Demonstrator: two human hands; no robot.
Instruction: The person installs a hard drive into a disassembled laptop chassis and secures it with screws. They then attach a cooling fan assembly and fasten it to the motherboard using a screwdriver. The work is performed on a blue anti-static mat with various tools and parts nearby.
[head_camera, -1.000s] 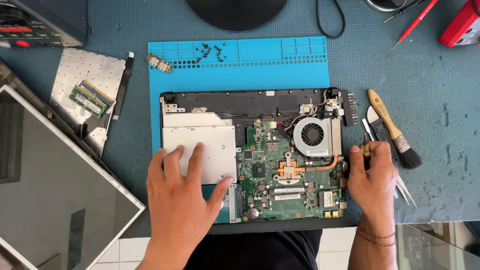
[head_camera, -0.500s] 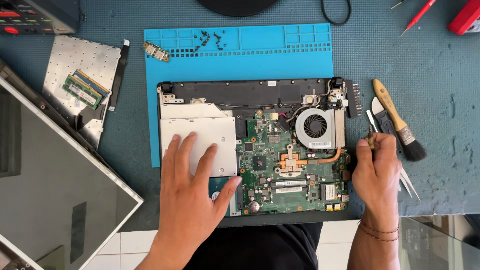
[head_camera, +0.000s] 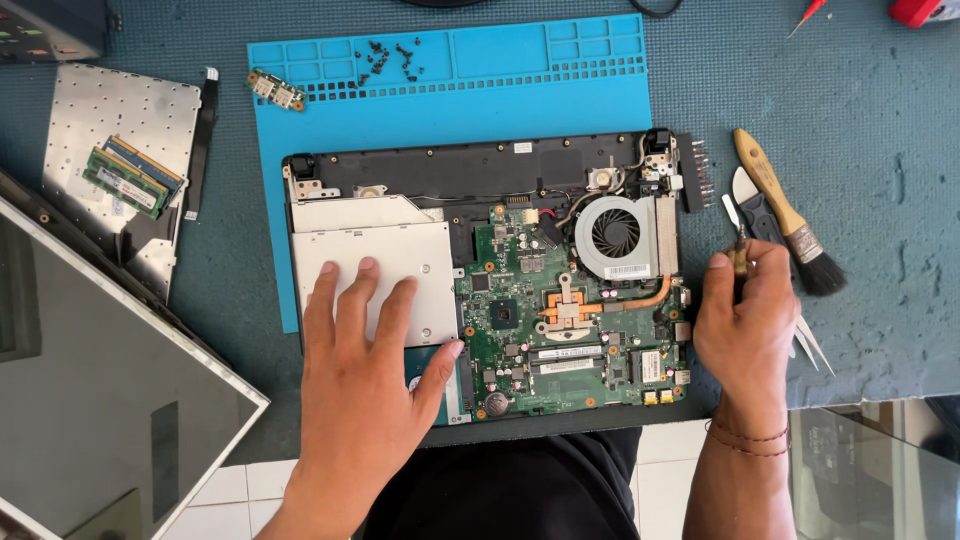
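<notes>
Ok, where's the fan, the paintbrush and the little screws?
Fan (head_camera: 612, 236), head view: on its round middle.
Paintbrush (head_camera: 781, 203), head view: on its wooden handle.
Screws (head_camera: 391, 57), head view: on the dark cluster.

Two bare hands, the left hand (head_camera: 360, 375) and right hand (head_camera: 745, 320), with no gloves, rings or sleeves. A thin reddish-brown cord bracelet (head_camera: 745, 436) circles the right wrist. Dark clothing (head_camera: 520, 485) shows at the torso.

A single head-worn camera looks almost straight down from close above the worktable (head_camera: 880, 130), with the person's torso at the bottom edge. The opened laptop base (head_camera: 490, 290) fills the centre of the view, the left hand (head_camera: 362, 362) and right hand (head_camera: 745, 325) entering from below.
</notes>
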